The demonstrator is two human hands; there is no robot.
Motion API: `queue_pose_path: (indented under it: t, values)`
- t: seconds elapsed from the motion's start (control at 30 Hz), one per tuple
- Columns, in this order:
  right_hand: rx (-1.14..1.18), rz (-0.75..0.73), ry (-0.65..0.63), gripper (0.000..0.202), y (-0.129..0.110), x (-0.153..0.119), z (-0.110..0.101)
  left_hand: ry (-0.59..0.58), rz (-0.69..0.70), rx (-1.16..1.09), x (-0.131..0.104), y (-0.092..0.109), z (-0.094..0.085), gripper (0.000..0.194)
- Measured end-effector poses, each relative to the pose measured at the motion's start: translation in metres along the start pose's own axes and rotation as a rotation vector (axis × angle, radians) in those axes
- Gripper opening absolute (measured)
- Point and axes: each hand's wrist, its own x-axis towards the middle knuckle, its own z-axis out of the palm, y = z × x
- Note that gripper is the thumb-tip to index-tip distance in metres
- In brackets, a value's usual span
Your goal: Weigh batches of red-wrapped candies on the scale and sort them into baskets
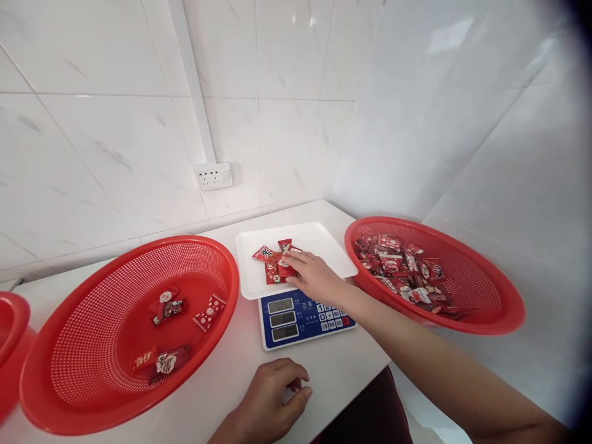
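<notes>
A white tray point(324, 246) sits on top of a blue and white scale point(305, 330), whose display and keys face me. Several red wrapped snack packets point(274, 271) lie in a small pile on the tray's left half. Over the pile, the fingers of my right hand point(314, 274) are closed on a red packet point(285, 267) at the pile's right side. My left hand point(277, 398) rests over the table in front of the scale, with its fingers loosely curled, thumb and index apart and nothing between them.
To the left, a red mesh basket point(87, 308) holds several packets. A second red basket point(499, 302) at the right holds a bigger heap of them. Part of another red basket point(18, 314) shows at the far left edge. Behind the white table point(370, 345) stands a tiled wall with a socket point(213, 176).
</notes>
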Motion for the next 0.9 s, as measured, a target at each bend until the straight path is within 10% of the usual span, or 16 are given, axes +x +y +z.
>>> queue_pose_path:
  t: [0.5, 0.7, 0.9]
  values:
    - [-0.03, -0.022, 0.099, 0.032, 0.001, -0.018, -0.014, -0.003, 0.005, -0.003, 0.0, -0.001, 0.0, 0.013]
    - [0.234, 0.117, 0.221, 0.025, -0.006, -0.079, -0.022, -0.002, 0.007, -0.039, 0.0, -0.001, 0.0, 0.014]
    - [0.438, 0.316, 0.156, 0.021, -0.015, -0.148, 0.022, -0.039, 0.033, -0.022, 0.001, 0.001, 0.0, 0.014]
